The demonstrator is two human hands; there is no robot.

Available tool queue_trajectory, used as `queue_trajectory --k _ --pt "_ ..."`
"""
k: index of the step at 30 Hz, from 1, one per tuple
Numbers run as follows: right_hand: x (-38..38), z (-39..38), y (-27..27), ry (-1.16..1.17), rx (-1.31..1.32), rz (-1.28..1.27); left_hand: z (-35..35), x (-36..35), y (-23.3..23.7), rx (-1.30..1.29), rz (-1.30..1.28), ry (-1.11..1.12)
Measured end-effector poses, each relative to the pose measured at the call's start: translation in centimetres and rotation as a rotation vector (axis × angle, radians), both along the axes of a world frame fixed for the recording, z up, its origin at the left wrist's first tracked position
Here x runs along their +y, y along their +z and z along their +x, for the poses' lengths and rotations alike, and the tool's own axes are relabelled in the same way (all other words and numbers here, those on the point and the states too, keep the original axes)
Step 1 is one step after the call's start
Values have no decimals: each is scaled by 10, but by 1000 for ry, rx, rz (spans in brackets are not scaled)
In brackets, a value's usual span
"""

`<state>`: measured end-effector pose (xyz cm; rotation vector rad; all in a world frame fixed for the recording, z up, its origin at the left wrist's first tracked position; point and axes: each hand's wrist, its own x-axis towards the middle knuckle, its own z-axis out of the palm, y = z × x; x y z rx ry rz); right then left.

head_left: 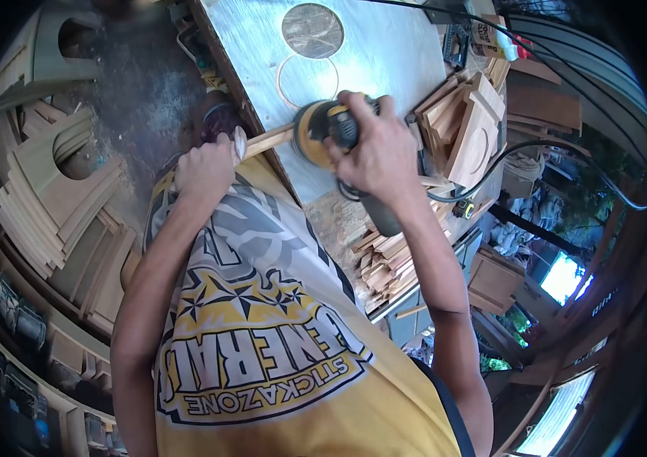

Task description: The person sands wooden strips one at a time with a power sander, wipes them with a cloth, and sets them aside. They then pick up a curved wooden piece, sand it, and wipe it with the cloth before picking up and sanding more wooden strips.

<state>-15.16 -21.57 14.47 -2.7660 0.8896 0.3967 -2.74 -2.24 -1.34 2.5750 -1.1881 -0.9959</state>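
Note:
My right hand (377, 148) is wrapped over the top of a yellow and black power sander (312, 133), whose round body rests over a narrow wooden strip (270, 140). The strip reaches out past the edge of the pale board (259, 57) toward my left hand (205, 169). My left hand is closed near the strip's outer end, with something small and whitish at its fingertips. The sander hides the strip's other end. A round hole and a thin ring-shaped outline show on the board beyond the sander.
Stacked wooden pieces (472, 133) stand at the board's right, with a pile of thin strips (388, 263) nearer me. A black hose (502, 156) curves off to the right. Curved wooden parts (49, 198) lie at the left, beside the floor.

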Motion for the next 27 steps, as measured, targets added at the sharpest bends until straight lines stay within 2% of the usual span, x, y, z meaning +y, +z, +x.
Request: queue_trajectory --k 2,5,10,13,15,17,21,27 --pt "-13 -4 -1 -43 24 -70 3 0 -1 -6 -1 -20" --pt "-19 4 -1 -37 44 -46 4 -5 3 -38 -19 -75" --pt "13 25 -1 99 33 42 5 -9 2 -74 -3 -70" --pt "9 21 -3 125 -14 -4 6 -7 4 -76 20 -40" --pt "-9 14 -5 89 8 -24 8 -7 6 -79 32 -7" --pt "-27 7 -2 -55 66 -86 11 -3 7 -61 40 7" --pt "-46 -2 -5 -118 -16 -94 13 -2 8 -58 13 5" --pt "-4 13 -1 -44 -27 10 20 -6 40 157 33 -24"
